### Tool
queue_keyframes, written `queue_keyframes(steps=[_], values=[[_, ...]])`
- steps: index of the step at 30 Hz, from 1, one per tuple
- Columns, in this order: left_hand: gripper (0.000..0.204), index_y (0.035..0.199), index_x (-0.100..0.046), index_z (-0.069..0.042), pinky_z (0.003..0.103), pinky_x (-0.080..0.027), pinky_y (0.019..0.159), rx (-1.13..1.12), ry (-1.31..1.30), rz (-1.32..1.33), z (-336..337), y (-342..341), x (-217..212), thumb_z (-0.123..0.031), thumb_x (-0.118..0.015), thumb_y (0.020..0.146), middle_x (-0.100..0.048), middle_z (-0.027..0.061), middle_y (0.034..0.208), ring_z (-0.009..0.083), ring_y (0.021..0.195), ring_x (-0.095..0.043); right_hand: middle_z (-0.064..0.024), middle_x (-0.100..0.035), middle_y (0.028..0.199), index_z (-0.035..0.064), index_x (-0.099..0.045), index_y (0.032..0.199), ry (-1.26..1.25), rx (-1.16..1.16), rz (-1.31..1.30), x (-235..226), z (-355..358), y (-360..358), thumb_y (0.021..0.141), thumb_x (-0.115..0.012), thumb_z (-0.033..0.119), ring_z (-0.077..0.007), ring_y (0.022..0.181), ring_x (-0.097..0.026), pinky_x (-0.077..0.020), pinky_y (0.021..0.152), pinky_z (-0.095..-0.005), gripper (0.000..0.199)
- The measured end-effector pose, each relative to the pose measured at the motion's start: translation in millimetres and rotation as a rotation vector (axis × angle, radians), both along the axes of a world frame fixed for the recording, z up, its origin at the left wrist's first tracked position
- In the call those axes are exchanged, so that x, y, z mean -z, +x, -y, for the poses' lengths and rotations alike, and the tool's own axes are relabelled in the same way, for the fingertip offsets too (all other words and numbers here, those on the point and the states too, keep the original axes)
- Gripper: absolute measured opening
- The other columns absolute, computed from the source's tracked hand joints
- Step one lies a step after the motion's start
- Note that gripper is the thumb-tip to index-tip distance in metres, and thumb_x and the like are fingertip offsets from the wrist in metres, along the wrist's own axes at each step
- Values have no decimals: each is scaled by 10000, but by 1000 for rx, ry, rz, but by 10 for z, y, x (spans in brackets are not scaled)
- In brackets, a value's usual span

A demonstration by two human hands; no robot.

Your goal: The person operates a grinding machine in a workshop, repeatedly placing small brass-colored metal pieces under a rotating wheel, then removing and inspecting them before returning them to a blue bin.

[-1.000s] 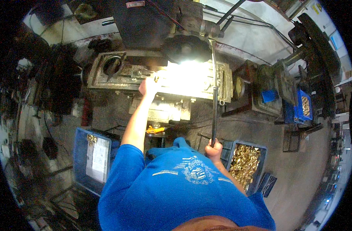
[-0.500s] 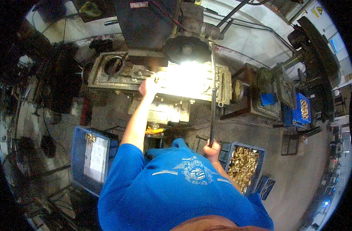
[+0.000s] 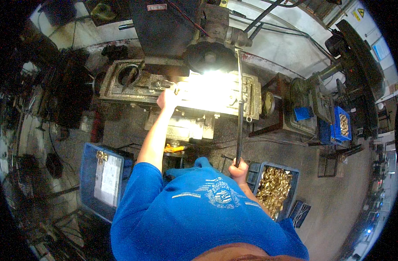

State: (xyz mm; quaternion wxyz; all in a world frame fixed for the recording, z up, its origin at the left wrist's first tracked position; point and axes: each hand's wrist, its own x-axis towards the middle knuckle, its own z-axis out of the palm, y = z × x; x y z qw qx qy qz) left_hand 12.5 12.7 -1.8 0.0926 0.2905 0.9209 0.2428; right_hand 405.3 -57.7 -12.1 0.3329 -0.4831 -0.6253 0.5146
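Barely shifted since the earlier frames: same reach, same grip, only a slight drift of the view.

Head view, upper centre: left hand [image 3: 167, 98] stretched up to the lit machine bed [image 3: 120, 89], fingers lying at the edge of the glare, just beside a small part; whether spread or pinching cannot be told through the overexposure. Lower centre: right hand [image 3: 238, 170] wrapped tight round the bottom end of a long lever [image 3: 239, 117], running up the frame to the machine head [image 3: 210, 54]. Right of that hand, just beside it, a blue bin [image 3: 295, 176] full of brass parts [image 3: 274, 191]. Lower left, another blue bin [image 3: 88, 174] with a white sheet [image 3: 106, 179] laid in it. Far right, more blue bins [image 3: 338, 126] by a second machine.

Judged from this: best done with the part seated squarely before any pull, left fingers kept clear of the tool, lever drawn evenly with a firm grip, no jerking.
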Motion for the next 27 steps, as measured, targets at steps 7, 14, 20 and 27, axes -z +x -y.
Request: queue_keyframes(steps=[7, 14, 20, 27], values=[[486, 666, -648, -55, 395, -500, 588, -8, -6, -12, -6, -18, 36, -539, -667, 627, -646, 136, 686, 284, 675, -646, 67, -374, 622, 94, -440, 648, -92, 51, -15, 152, 6, 21, 634, -581, 139, -48, 553, -333, -269, 481, -221, 148], [503, 665, -647, -48, 388, -498, 585, 17, -34, -16, 0, -28, 50, -549, -666, 628, -646, 133, 687, 275, 667, -644, 70, -368, 616, 102, -433, 645, -91, -12, -24, 32, -9, 24, 621, -592, 172, -50, 549, -330, -264, 473, -223, 175], [508, 675, -647, -46, 396, -497, 598, -6, -5, 20, 5, 16, -25, -552, -664, 631, -648, 134, 698, 282, 684, -643, 49, -372, 572, 96, -427, 631, -51, 1, 29, 74, -11, 26, 642, -561, 131, -75, 521, -346, -286, 457, -260, 139], [487, 723, -656, -61, 394, -500, 622, 3, -10, 26, 19, 41, -95, -543, -657, 652, -653, 137, 733, 293, 712, -643, 48, -379, 555, 95, -426, 626, -25, 19, 38, -15, 4, -28, 672, -535, 96, -71, 513, -353, -292, 445, -263, 118]])
